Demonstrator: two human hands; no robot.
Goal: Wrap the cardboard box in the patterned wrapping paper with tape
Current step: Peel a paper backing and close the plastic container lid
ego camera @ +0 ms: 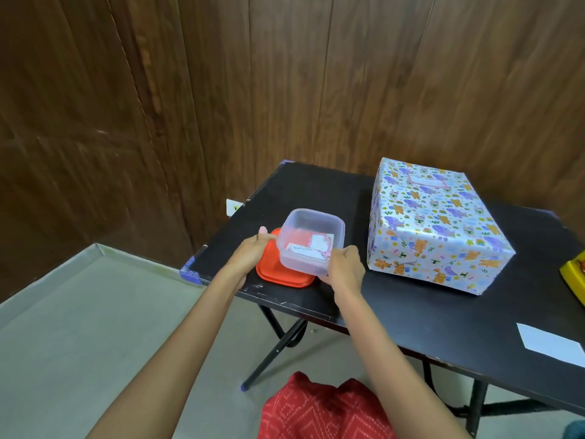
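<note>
Both hands hold a clear plastic container [311, 242] from the head view. The left hand [253, 253] clasps its left wall with the thumb raised, and the right hand [345, 269] curls its fingers round the near right corner. A white label and something pink lie inside the container. It sits over an orange lid [278, 275] that lies flat near the left end of the black tabletop [411, 308]. The wrapped box [437, 226], fully covered in patterned wrapping paper with animal prints, stands on the tabletop to the right of the container, apart from both hands. A white paper slip [550, 343] lies near the right edge, and a yellow object [574, 277] is cut off there.
</note>
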